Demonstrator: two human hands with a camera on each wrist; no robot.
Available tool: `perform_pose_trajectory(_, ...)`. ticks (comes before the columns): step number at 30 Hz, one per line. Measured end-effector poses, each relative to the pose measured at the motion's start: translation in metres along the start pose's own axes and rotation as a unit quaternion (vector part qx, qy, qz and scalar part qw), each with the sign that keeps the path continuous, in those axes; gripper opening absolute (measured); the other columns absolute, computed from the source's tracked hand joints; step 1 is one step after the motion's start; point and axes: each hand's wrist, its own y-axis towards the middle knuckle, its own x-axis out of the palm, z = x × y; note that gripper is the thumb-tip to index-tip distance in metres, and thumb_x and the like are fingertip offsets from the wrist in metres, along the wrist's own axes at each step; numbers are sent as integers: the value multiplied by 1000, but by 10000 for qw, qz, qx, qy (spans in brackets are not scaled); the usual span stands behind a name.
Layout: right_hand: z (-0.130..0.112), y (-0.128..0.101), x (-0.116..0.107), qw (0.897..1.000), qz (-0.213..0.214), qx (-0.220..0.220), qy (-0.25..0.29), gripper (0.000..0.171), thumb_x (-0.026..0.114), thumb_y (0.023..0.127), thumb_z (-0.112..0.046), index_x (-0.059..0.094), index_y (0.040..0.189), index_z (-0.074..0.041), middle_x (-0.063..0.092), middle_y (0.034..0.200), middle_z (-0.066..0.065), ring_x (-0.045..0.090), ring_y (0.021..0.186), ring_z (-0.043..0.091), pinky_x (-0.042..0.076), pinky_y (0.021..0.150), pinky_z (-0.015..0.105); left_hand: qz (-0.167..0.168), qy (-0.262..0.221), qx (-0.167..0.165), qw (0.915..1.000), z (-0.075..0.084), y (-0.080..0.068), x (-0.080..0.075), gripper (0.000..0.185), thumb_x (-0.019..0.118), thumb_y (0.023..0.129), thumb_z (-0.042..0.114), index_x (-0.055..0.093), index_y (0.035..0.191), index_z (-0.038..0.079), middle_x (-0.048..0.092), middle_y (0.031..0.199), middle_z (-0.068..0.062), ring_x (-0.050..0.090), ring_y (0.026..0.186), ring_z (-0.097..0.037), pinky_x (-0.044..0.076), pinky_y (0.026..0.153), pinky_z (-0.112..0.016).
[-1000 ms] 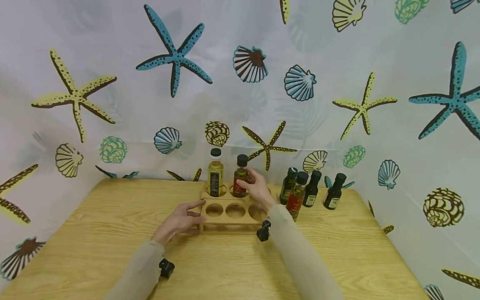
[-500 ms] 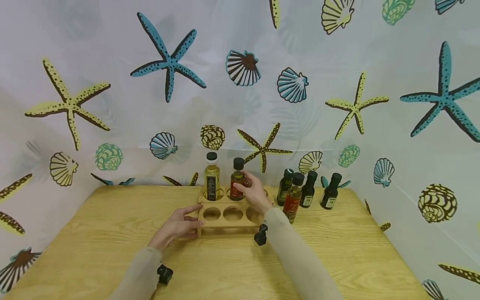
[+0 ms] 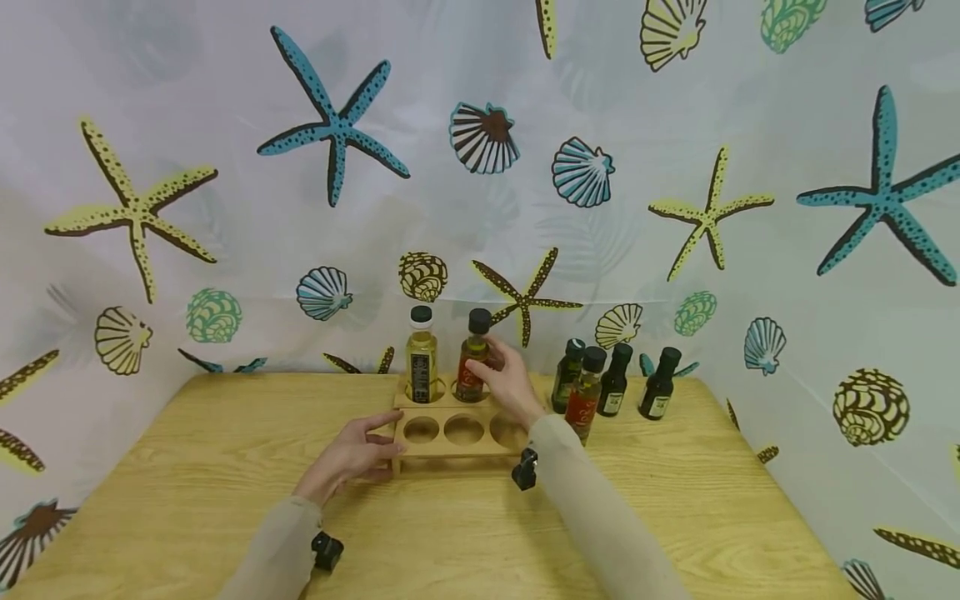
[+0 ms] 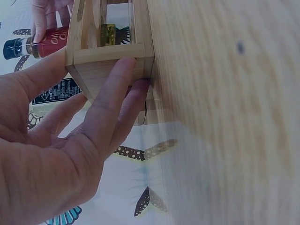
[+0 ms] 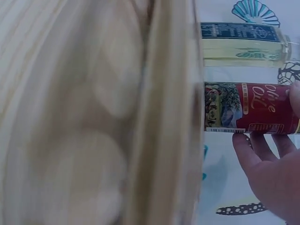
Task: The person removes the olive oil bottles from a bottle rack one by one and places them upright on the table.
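Note:
A wooden rack (image 3: 457, 421) with round holes stands on the table. A yellow-oil bottle (image 3: 422, 360) sits in its back left hole. My right hand (image 3: 510, 382) grips a red-label olive oil bottle (image 3: 471, 367) at the back middle hole. In the right wrist view the red-label olive oil bottle's (image 5: 248, 110) base is level with the top board of the rack (image 5: 164, 117). My left hand (image 3: 356, 454) presses straight fingers (image 4: 115, 89) against the left front corner of the rack (image 4: 110, 51), thumb on its top edge.
Several small dark bottles (image 3: 615, 379) stand on the table right of the rack, one with a red label (image 3: 587, 398) nearest my right arm. A seashell-print curtain (image 3: 480, 167) closes off the back and sides. The wooden table (image 3: 187, 467) spreads left and front.
The red-label bottle has risen a little in my right hand relative to the yellow-oil bottle. My left hand has stayed on the rack's corner.

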Motion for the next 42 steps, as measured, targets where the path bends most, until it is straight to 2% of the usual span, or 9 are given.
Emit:
perform_pose_trajectory(6, -13, 0, -4, 9997, 200, -131, -24, 62, 69, 94, -25, 43, 149, -18, 54, 142, 14, 56, 126, 31, 49, 102, 47, -20, -55, 2, 10000, -2, 0, -1, 68, 67, 94, 13, 35, 154, 15, 41, 144, -34, 54, 125, -43, 59, 84, -46)
perform_pose_trajectory(9, -29, -7, -8, 9997, 182, -178, -2, 62, 68, 94, -21, 41, 150, -14, 52, 143, 19, 55, 127, 35, 48, 103, 50, -37, -63, 2, 10000, -3, 0, -2, 69, 67, 94, 13, 35, 154, 15, 41, 144, -34, 55, 123, -41, 59, 84, -46)
perform_pose_trajectory(13, -36, -10, -12, 9994, 176, -200, 224, 62, 67, 94, -19, 41, 151, -15, 49, 145, 19, 52, 130, 36, 47, 104, 51, -35, -56, 29, 10000, -3, 0, -2, 68, 67, 94, 12, 35, 154, 14, 42, 143, -34, 55, 123, -42, 59, 84, -47)
perform_pose_trajectory(16, -28, -6, -13, 9983, 213, -222, 491, 58, 68, 94, -21, 45, 148, -22, 53, 143, 15, 54, 129, 32, 48, 104, 50, -5, -68, 29, 10000, -2, 0, -1, 67, 67, 94, 12, 36, 153, 15, 44, 142, -34, 56, 122, -41, 59, 84, -47)
perform_pose_trajectory(20, -28, -7, -15, 9974, 199, -283, 629, 53, 68, 94, -21, 50, 144, -23, 56, 139, 13, 57, 126, 30, 49, 102, 49, -19, -76, 15, 10000, -2, 1, -2, 67, 67, 94, 12, 36, 154, 16, 45, 141, -33, 57, 121, -40, 59, 83, -46)
perform_pose_trajectory(27, -25, -12, -18, 9979, 275, -415, 424, 54, 67, 95, -23, 49, 146, -23, 60, 132, 15, 60, 119, 32, 51, 99, 50, 4, -67, 33, 10000, -2, -2, -1, 67, 66, 94, 10, 36, 153, 15, 45, 140, -33, 57, 121, -41, 59, 84, -48)
perform_pose_trajectory(34, -22, -19, -22, 9970, 339, -547, 433, 50, 65, 96, -23, 51, 143, -26, 63, 123, 12, 63, 107, 25, 54, 94, 43, 29, -24, -10, 10000, -4, -1, 1, 67, 66, 94, 12, 36, 153, 16, 46, 140, -32, 58, 120, -39, 59, 84, -47)
perform_pose_trajectory(42, -25, -28, -27, 9948, 444, -655, 647, 49, 64, 97, -22, 51, 144, -24, 60, 126, 13, 61, 114, 27, 51, 100, 45, 102, -63, -23, 9999, -2, 1, 1, 66, 67, 93, 12, 39, 152, 17, 46, 141, -32, 58, 120, -39, 59, 84, -46)
